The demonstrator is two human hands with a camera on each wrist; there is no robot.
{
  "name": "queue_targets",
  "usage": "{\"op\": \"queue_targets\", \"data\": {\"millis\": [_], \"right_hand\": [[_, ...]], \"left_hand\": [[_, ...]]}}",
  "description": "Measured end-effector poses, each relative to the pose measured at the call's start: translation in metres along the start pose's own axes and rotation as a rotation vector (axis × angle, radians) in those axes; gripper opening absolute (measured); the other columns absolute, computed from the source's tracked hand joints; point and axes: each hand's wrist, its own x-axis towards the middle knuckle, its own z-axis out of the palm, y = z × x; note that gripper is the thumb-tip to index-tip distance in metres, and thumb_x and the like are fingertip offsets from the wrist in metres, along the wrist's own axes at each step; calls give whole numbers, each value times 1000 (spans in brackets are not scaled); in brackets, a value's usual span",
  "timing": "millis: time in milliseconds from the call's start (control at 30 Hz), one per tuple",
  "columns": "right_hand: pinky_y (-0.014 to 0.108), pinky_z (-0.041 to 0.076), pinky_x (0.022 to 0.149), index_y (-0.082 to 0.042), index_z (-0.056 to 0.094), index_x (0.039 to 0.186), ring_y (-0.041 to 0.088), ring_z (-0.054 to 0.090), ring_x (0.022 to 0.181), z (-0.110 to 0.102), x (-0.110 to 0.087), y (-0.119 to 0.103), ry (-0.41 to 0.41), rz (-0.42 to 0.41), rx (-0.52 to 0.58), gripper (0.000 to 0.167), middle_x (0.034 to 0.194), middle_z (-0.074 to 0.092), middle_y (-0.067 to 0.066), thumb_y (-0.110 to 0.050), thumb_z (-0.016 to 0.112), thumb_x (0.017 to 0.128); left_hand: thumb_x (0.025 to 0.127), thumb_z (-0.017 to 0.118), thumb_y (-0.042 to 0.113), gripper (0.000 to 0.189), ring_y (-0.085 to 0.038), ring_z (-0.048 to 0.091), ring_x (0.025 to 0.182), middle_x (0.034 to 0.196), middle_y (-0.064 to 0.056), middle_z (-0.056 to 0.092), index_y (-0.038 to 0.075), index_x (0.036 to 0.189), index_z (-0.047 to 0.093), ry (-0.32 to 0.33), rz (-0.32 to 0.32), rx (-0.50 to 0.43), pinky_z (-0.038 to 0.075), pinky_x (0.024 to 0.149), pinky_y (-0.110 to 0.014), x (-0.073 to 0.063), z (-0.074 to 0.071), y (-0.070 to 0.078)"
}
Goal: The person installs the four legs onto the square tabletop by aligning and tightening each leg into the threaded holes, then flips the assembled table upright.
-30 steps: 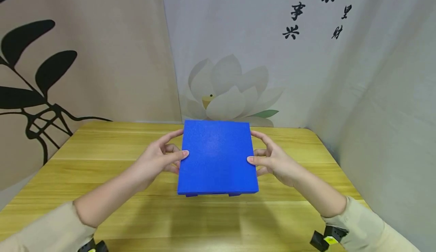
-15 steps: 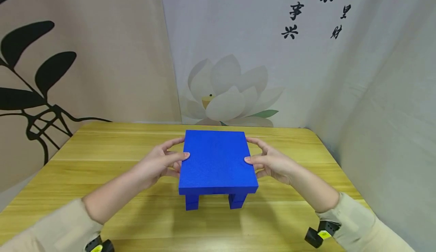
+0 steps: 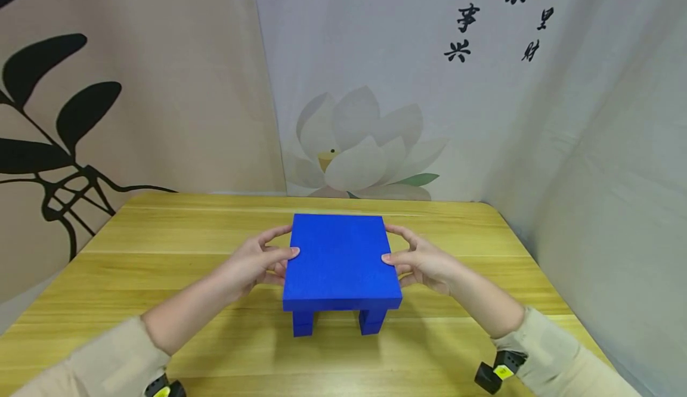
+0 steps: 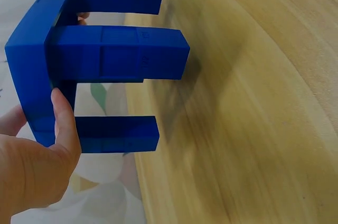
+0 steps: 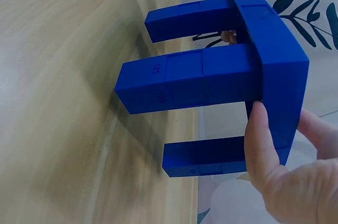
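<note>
A small blue stool, with a flat square top and blocky legs, is held upright over the wooden table. My left hand grips its left edge, thumb on the top and fingers beneath. On the opposite edge my right hand grips the same way. In the left wrist view, the legs show step-like segments and faint markings. Small numbers are marked on a leg in the right wrist view. A shadow lies below the legs; whether they touch the table I cannot tell.
A cloth backdrop with a printed lotus, dark leaves and written characters hangs behind the table's far edge. More pale cloth runs along the right side. A small black device is strapped at the right sleeve.
Both hands have lowered the stool and tipped its top from facing me towards level. Its front edge and front legs have come into view. Both grips stay the same.
</note>
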Motion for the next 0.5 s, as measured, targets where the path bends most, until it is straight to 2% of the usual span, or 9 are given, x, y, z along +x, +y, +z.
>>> {"op": "queue_targets", "data": {"millis": [500], "right_hand": [[46,55,76,-18,11,153,30,69,81,3,4,13,9,13,-28,86,97,69,18,-11,67,89]], "left_hand": [[89,69,15,77,-13,55,59,70,-3,54,10,152,24,-10,2,5,56,65,-34,-1,-3,-17]]}}
